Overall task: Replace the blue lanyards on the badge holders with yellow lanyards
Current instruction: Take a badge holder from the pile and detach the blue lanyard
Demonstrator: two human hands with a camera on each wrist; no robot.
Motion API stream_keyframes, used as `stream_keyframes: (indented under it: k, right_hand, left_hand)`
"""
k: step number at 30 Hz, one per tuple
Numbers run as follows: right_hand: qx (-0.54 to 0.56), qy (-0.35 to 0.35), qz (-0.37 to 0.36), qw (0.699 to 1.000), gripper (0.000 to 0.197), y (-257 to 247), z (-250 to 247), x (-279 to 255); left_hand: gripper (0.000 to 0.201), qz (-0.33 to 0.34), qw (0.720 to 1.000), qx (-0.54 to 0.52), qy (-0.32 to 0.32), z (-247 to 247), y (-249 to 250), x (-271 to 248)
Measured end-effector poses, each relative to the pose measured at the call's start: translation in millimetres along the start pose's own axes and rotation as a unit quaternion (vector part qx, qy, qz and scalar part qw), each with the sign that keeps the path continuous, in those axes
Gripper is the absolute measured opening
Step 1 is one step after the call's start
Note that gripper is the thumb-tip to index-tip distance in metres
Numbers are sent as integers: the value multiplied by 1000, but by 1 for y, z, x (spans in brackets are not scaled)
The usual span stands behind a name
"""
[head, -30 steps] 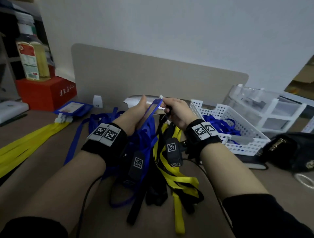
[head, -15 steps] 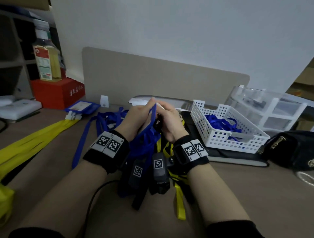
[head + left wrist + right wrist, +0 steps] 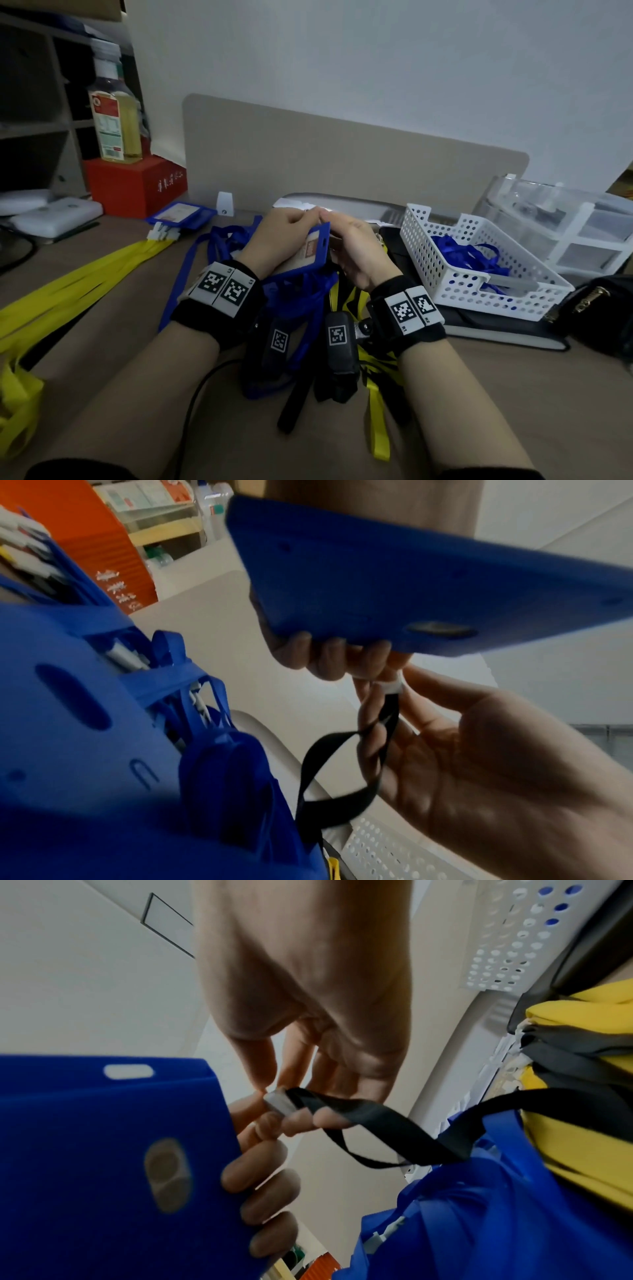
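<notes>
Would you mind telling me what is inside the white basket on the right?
The basket holds loose blue lanyards and a flat grey piece. Its near wall and the tangle hide anything beneath them.

Blue badge holder; black strap; white clip.

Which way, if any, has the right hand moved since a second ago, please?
Yes, leftward: the right hand overlapped the basket's corner; now it stands clear, meeting the left hand.
</notes>
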State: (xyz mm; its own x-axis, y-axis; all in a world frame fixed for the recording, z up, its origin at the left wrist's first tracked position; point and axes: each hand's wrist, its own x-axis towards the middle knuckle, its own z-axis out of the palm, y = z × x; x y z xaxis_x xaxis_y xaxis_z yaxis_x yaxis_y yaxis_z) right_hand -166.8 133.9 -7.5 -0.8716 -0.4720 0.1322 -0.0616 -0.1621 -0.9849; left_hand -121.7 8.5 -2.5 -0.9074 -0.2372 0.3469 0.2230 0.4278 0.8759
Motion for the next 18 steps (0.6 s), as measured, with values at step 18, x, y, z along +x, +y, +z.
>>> stream_keyframes:
  k: [18]
  right_hand:
    - [11, 7, -23, 1000, 12, -2, 4, -3]
  left_hand:
    - [30, 48, 957, 286, -29, -17, 1, 1]
